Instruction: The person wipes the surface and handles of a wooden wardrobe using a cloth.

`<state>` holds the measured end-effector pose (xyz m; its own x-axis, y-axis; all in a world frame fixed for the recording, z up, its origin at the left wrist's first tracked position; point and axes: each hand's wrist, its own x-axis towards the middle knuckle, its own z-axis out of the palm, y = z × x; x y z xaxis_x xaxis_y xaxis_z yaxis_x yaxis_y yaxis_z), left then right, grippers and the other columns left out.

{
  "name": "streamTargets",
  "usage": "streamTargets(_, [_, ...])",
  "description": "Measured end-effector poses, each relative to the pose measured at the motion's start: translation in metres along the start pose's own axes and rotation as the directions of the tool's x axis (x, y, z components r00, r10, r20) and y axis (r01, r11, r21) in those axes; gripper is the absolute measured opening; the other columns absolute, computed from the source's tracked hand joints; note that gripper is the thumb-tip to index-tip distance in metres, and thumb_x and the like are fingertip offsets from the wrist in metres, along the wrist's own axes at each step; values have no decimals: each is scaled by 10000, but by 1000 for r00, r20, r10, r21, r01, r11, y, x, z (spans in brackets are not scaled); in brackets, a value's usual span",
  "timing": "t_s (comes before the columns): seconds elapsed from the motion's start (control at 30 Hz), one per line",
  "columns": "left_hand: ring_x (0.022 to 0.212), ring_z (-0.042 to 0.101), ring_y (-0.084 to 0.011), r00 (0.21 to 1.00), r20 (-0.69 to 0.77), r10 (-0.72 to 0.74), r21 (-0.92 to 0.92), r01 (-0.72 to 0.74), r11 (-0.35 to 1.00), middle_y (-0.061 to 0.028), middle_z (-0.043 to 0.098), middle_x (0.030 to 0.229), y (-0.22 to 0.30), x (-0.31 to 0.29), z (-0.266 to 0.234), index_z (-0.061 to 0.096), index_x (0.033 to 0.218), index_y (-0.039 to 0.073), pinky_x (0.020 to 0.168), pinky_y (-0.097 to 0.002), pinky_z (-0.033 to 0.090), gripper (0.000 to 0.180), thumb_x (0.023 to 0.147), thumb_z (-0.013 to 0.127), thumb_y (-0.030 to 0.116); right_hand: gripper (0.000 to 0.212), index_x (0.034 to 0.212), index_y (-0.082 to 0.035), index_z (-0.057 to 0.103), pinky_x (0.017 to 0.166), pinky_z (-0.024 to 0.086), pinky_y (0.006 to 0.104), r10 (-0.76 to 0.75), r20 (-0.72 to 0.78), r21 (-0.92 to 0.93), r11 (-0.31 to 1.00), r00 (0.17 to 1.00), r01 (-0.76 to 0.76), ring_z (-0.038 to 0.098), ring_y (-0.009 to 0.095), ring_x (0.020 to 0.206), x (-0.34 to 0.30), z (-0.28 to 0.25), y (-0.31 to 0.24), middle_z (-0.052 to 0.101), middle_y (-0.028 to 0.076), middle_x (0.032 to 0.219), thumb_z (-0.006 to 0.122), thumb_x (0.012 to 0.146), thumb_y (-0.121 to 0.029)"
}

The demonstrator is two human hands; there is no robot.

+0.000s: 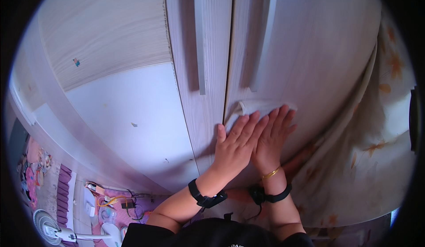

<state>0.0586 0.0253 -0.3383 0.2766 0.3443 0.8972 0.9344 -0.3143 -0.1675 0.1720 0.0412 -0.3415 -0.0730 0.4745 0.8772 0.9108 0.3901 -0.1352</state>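
A whitish cloth lies flat against the right door of a pale wood-grain wardrobe, just below the handles. My left hand presses on the cloth with its fingers stretched out and its thumb apart, near the gap between the doors. Beside it, my right hand also lies flat on the cloth, fingers extended, its inner edge touching or overlapping the left. Both palms and the cloth's lower part are hidden. A black band is on each wrist, and a gold bracelet on the right.
Two long vertical handles stand out above my hands. At right hangs a pale curtain with orange-brown flowers. Lower left, a white fan, cables and assorted clutter occupy the area below the wardrobe's white panel.
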Motion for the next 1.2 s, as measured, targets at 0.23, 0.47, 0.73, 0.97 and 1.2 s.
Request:
streamTargets(0.23, [1486,158,-242,1000,2,-17,23,17,1000,-49,246,1590,-8,2,-4,432,1463,203,1150,-576,-68,526,939,465,188,658,1542,-41,112,1100,-109,638,-40,-8,-15,999,999,40,-31,411,1477,13,-4,-8,35,172,1614,388,982,-248])
streamTargets(0.47, [1484,171,-198,993,72,-97,32,95,995,3,276,1580,-3,-29,-1,439,1456,283,1143,-591,-78,515,944,468,229,654,1536,-44,155,1083,-96,669,-9,8,68,998,1000,8,-17,437,1470,-20,7,-18,75,169,1612,418,970,-236])
streamTargets(0.73, [1484,167,-224,996,0,-87,22,87,996,-34,266,1583,-20,-7,-9,411,1476,233,1138,-604,-80,534,945,459,198,642,1534,-20,129,1110,-97,618,-89,-13,-54,995,996,89,-42,422,1473,16,0,-27,25,192,1610,386,985,-232])
streamTargets(0.97, [1489,149,-238,993,58,-98,7,98,995,-47,256,1587,-22,-42,-9,433,1464,231,1129,-611,-94,510,956,433,180,690,1525,9,127,1092,-106,652,-119,7,-42,992,993,119,-43,480,1454,-16,14,-36,30,231,1598,423,956,-245])
streamTargets(1.2, [1487,155,-242,991,-20,-136,-9,136,991,-50,254,1588,-39,-13,-16,403,1480,200,1134,-591,-102,515,966,425,176,644,1533,-35,166,1099,-127,625,-161,-34,-28,987,986,160,-32,436,1470,25,1,-46,55,180,1611,411,980,-256])
